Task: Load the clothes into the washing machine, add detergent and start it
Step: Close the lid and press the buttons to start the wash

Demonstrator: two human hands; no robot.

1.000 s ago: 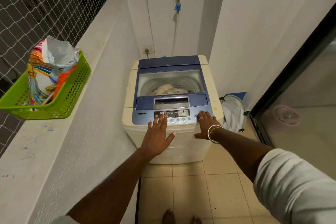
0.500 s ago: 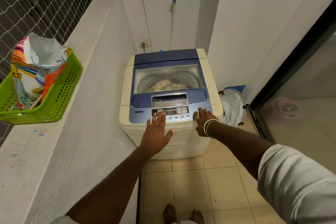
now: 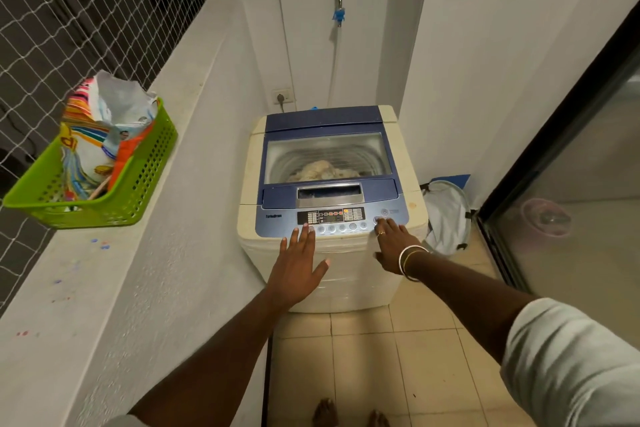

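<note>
While washer point(image 3: 403, 163) stands shut, basket point(image 3: 152, 166) rests on ledge point(image 3: 79, 288).

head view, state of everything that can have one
lid: closed, clothes inside
control panel: display lit
left hand: open, fingertips on panel
right hand: open, fingertip at panel's right end
detergent bag: top open, upright in green basket
wall socket: plug in

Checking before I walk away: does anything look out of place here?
The green plastic basket sits tilted on the white ledge, one corner hanging past it against the window netting. Small coloured specks dot the ledge nearby.
</note>
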